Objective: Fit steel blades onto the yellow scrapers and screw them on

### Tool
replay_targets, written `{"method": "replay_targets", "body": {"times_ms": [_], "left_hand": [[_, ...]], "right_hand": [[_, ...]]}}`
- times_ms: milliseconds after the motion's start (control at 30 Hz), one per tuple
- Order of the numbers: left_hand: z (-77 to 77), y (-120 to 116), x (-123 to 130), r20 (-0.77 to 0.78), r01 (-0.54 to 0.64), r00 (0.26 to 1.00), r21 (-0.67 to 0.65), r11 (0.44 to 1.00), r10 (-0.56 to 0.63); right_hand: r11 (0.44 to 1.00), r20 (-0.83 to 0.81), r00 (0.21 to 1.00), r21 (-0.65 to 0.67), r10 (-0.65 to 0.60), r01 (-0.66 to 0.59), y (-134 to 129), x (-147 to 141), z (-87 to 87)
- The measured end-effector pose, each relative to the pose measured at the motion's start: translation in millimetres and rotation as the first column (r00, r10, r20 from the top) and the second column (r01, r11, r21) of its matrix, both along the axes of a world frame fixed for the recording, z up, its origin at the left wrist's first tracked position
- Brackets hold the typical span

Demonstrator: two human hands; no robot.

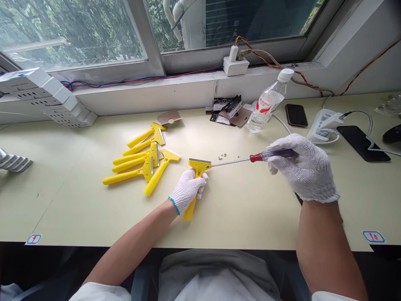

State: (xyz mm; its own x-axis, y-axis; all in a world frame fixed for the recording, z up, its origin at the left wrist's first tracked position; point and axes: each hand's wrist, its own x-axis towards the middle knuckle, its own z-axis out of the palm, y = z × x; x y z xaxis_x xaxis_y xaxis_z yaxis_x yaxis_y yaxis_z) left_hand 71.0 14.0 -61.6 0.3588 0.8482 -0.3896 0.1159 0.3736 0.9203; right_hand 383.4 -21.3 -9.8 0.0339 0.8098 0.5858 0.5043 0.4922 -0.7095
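Your left hand (pixel 188 191) has its gloved fingers closed around a yellow scraper (pixel 196 167), near the middle of the table (pixel 62 209). Your right hand (pixel 302 167) grips a screwdriver (pixel 275 155), its tip touching the scraper's head. More scrapers (pixel 140 161) lie heaped to the left; small screws (pixel 223 156) sit just beyond the shaft.

Looks like a small assembly workshop to me, more a factory bench than anything homey: long pale green laminate surface (pixel 62 209) with a numbered sticker (pixel 373 236) on its edge like a station tag, a heap of yellow plastic scrapers (pixel 138 159), tiny loose screws (pixel 223 156) and a screwdriver (pixel 256 157), plus a power strip (pixel 324 125) and messy wires (pixel 138 76) running along the window sill (pixel 188 88)
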Motion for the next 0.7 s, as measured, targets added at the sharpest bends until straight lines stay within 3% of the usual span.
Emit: {"method": "replay_targets", "body": {"times_ms": [133, 200, 367, 433, 533, 700], "left_hand": [[0.1, 0.1, 0.0, 0.014, 0.014, 1.0, 0.009, 1.0, -0.014], [-0.4, 0.3, -0.1, 0.004, 0.012, 1.0, 0.014, 1.0, -0.012], [-0.2, 0.5, 0.2, 0.004, 0.007, 1.0, 0.005, 1.0, -0.007], [-0.6, 0.6, -0.4, -0.002, 0.006, 1.0, 0.006, 1.0, -0.006], [-2.5, 1.0, -1.8, 0.003, 0.013, 1.0, 0.011, 1.0, -0.013], [-4.0, 0.9, -2.2, 0.004, 0.02, 1.0, 0.024, 1.0, -0.02]], "right_hand": [[0.965, 0.131, 0.961, 0.136, -0.242, 0.225, 0.6, -4.2, -6.8], [0.951, 0.2, 0.938, 0.184, -0.282, 0.247, 0.5, -5.2, -5.3], [0.998, 0.084, 0.996, 0.054, 0.032, -0.036, -0.2, -3.4, 5.6], [0.997, 0.038, 0.996, 0.003, 0.08, -0.08, -0.5, -3.0, 7.1], [1.0, 0.052, 0.998, -0.014, -0.023, 0.023, -0.9, -5.1, 3.7], [0.941, 0.145, 0.934, 0.138, -0.327, 0.308, -1.5, -13.3, -4.7]]}}
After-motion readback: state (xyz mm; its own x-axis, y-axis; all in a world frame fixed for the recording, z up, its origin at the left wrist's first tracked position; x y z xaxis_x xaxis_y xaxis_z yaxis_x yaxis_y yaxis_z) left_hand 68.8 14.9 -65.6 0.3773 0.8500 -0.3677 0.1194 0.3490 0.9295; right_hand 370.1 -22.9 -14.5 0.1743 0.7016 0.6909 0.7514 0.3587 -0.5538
